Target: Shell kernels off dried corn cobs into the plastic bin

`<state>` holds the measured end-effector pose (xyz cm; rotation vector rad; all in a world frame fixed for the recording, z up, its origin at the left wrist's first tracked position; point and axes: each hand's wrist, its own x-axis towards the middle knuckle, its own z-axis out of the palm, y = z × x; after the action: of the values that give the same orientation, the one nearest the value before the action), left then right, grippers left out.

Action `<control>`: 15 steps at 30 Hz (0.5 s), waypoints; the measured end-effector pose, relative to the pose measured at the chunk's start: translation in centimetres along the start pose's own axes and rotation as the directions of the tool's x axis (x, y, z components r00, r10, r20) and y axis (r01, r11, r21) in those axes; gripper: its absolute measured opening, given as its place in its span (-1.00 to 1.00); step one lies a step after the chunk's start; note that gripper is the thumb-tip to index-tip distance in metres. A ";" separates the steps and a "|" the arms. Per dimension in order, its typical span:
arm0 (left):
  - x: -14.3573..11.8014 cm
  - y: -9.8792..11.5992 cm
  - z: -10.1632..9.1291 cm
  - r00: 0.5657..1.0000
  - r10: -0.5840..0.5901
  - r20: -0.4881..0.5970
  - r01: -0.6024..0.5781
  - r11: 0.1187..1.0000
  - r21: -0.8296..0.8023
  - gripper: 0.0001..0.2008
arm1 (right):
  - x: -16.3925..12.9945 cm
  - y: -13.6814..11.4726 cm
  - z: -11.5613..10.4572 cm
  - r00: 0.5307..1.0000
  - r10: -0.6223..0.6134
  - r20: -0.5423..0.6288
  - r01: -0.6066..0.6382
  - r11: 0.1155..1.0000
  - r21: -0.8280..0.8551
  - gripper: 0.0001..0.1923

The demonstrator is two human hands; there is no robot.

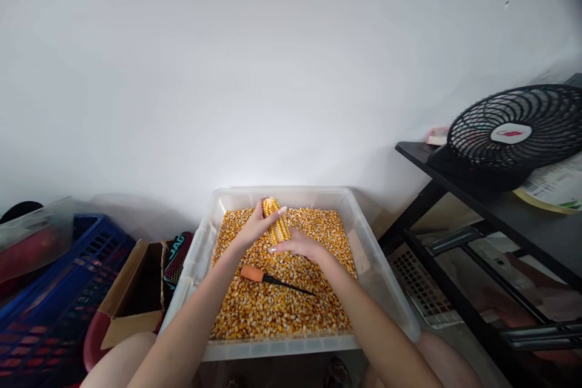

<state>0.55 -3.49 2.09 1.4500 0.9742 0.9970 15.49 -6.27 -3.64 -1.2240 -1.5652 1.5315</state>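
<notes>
A yellow corn cob (pixel 276 222) is held with both hands over a clear plastic tub (pixel 384 284) filled with loose corn kernels (pixel 277 303). My left hand (pixel 255 227) wraps the cob's upper left side, fingertips over its top. Lower down, my right hand (pixel 297 245) grips the cob from the right. An awl-like tool with an orange handle and dark spike (pixel 273 279) lies on the kernels just below my hands, touching neither.
A black fan (pixel 513 133) stands on a black shelf table (pixel 495 206) at the right. At the left are an open cardboard box (pixel 131 303) and a blue crate (pixel 54 291). A white wall is behind the tub.
</notes>
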 end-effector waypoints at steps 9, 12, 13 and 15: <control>0.4 -1.0 -1.3 0.978 -0.020 0.210 0.038 0.996 -0.080 -0.60 | -0.2 -0.3 -1.0 0.999 -0.031 0.019 0.030 0.999 0.020 -0.50; 0.3 -0.5 -1.3 0.973 0.021 0.230 -0.011 0.999 -0.046 -0.55 | -0.6 -0.8 -1.1 0.998 0.034 0.054 -0.035 0.999 0.034 -0.62; 0.2 -0.4 -1.2 0.975 0.030 0.222 -0.022 0.999 -0.039 -0.52 | -0.7 -1.0 -1.1 0.998 0.046 0.046 -0.047 0.998 0.027 -0.63; 0.2 -0.4 -0.8 0.983 0.025 0.181 -0.020 0.999 -0.034 -0.46 | -0.9 -1.3 -1.1 0.999 0.048 0.011 -0.048 0.999 0.023 -0.59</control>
<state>-0.12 -3.01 1.73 1.4995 0.8074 0.8757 16.58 -6.56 -2.02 -1.2510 -1.5309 1.5849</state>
